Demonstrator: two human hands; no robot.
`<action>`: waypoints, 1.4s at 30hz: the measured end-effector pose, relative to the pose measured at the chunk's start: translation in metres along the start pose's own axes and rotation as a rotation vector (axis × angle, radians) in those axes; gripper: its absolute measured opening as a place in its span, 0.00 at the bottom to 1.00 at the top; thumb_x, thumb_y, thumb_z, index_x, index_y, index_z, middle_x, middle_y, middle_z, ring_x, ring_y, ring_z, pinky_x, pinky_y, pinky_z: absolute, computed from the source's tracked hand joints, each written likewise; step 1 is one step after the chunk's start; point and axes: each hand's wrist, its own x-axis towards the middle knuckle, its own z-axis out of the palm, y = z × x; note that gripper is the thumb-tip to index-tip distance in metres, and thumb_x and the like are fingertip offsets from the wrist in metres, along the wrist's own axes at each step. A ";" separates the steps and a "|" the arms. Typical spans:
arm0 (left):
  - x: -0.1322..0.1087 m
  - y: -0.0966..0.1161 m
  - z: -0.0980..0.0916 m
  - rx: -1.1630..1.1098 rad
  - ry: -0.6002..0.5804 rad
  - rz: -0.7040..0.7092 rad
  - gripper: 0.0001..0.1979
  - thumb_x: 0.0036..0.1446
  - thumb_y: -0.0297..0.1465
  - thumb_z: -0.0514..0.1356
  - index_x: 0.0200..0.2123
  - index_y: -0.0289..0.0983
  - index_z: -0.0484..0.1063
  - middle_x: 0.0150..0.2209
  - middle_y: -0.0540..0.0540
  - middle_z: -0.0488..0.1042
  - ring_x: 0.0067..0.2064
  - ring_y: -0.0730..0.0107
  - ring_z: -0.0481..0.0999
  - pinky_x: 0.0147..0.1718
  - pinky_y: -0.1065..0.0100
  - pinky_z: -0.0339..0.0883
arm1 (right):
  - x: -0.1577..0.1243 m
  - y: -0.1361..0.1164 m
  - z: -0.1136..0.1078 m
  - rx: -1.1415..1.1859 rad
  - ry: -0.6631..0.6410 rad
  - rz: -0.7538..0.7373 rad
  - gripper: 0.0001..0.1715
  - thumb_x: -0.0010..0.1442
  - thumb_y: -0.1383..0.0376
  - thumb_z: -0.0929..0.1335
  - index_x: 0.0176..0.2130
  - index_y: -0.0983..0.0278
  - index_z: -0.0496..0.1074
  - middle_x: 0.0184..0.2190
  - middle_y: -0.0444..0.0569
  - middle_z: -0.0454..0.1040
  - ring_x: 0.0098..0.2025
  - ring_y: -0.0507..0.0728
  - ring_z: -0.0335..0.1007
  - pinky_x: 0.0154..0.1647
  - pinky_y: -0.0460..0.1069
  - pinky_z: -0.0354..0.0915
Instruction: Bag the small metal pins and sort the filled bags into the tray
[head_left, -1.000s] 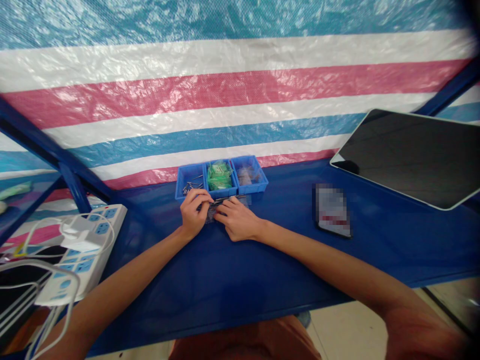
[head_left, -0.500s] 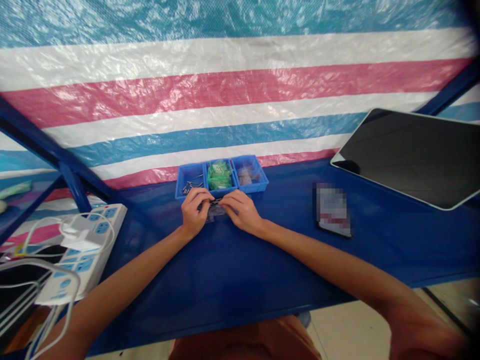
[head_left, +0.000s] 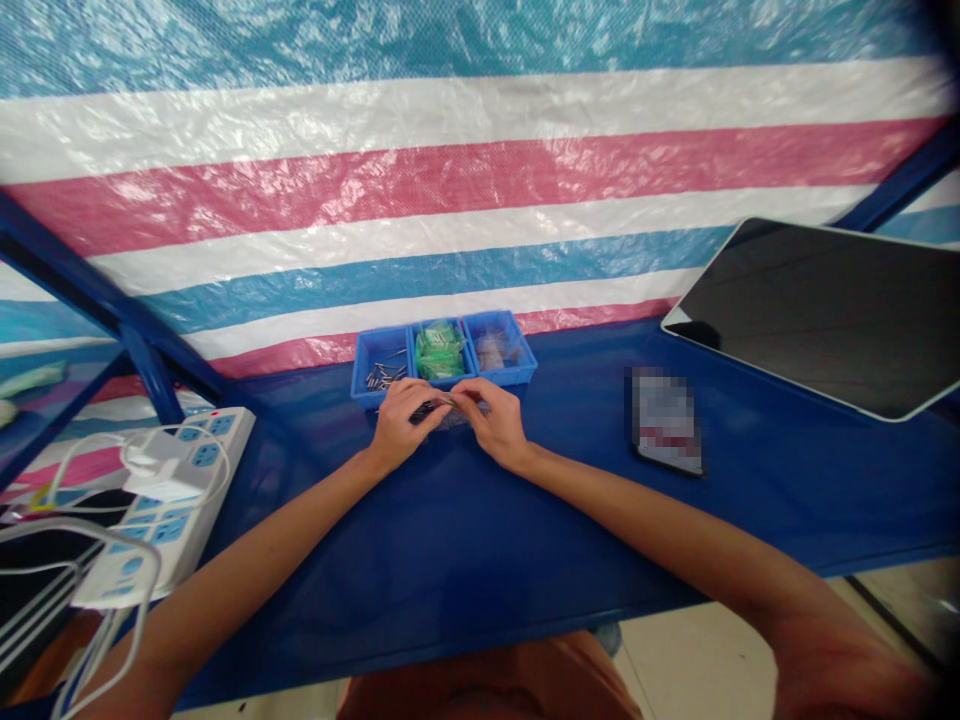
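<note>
My left hand point(head_left: 401, 425) and my right hand point(head_left: 495, 420) meet just in front of a row of three blue bins. Both are closed in a pinch, with the fingertips nearly touching. Slim dark pieces show by the left fingers, but their kind is too small to tell. A crinkled clear plastic piece point(head_left: 455, 418), like a small bag, shows under and between the fingertips. The left bin point(head_left: 361, 362) holds several thin metal pieces point(head_left: 385, 374). Green packets point(head_left: 439, 350) fill the middle bin, and clear plastic packets point(head_left: 495, 350) lie in the right bin point(head_left: 517, 375).
A phone-like slab point(head_left: 667, 420), blurred out, lies right of my hands on the blue table point(head_left: 465, 560). Behind it leans a dark screen with a white edge point(head_left: 825, 310). A white power strip point(head_left: 165, 530) with cables stands left. Striped sheeting point(head_left: 450, 180) hangs behind.
My hands have drawn closer together and turned inward, the left one shifting slightly right. The clear plastic now sits further right, between the fingertips. The bins have not moved.
</note>
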 end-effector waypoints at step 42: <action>-0.005 0.003 -0.001 -0.026 0.152 -0.063 0.07 0.60 0.32 0.56 0.34 0.36 0.71 0.33 0.45 0.75 0.37 0.69 0.73 0.41 0.64 0.67 | 0.004 0.002 0.001 -0.114 -0.180 -0.058 0.13 0.65 0.59 0.61 0.38 0.64 0.71 0.30 0.48 0.70 0.32 0.54 0.65 0.35 0.48 0.63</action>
